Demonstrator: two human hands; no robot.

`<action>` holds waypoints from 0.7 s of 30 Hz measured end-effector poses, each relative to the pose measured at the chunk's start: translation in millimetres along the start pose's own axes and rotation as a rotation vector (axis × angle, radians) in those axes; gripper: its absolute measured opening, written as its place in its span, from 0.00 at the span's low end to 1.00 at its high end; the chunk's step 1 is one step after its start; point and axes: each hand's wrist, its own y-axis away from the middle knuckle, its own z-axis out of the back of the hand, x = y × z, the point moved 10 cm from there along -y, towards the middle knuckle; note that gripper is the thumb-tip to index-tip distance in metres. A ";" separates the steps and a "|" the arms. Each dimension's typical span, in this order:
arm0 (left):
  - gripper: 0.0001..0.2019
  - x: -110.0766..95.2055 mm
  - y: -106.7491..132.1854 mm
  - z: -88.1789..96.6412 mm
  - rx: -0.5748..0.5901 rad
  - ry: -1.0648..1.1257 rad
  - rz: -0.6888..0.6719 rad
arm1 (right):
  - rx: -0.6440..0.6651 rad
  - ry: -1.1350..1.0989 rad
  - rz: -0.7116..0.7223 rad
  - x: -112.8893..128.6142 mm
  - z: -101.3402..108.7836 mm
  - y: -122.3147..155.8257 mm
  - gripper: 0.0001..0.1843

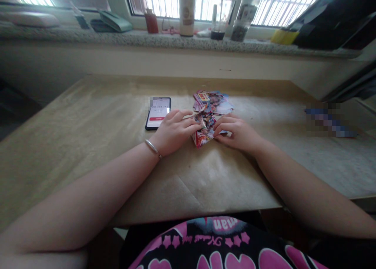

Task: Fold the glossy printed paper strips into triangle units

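A brightly printed piece of paper (201,139), folded with a point towards me and a raised flap, lies between my hands on the table. My left hand (175,130), with a silver bracelet at the wrist, closes its fingertips on the paper's left side and flap. On the right edge, my right hand (238,131) pinches the same paper between thumb and fingers. Just beyond the hands rests a loose pile of similar printed papers (216,100). My fingers hide part of the folds.
A phone (155,116) with a lit screen lies left of my left hand. Far right on the table is a blurred blue item (330,122). Bottles, including a red one (151,21), and a green case (116,21) stand along the granite windowsill (164,40).
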 end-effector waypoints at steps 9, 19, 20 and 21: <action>0.11 -16.2 -3.8 4.0 0.022 -0.131 -0.053 | 0.132 -0.053 -0.036 -3.3 -17.5 -0.5 0.05; 0.14 -18.0 -5.7 -7.1 0.130 0.015 -0.074 | 0.143 0.024 -0.077 -3.0 -19.0 0.4 0.09; 0.13 -19.7 -5.7 -7.5 0.136 0.039 -0.091 | 0.143 0.017 -0.064 -1.7 -19.0 0.4 0.10; 0.12 -21.5 -5.7 -7.6 0.139 0.063 -0.109 | 0.143 0.008 -0.051 -0.4 -19.0 0.5 0.10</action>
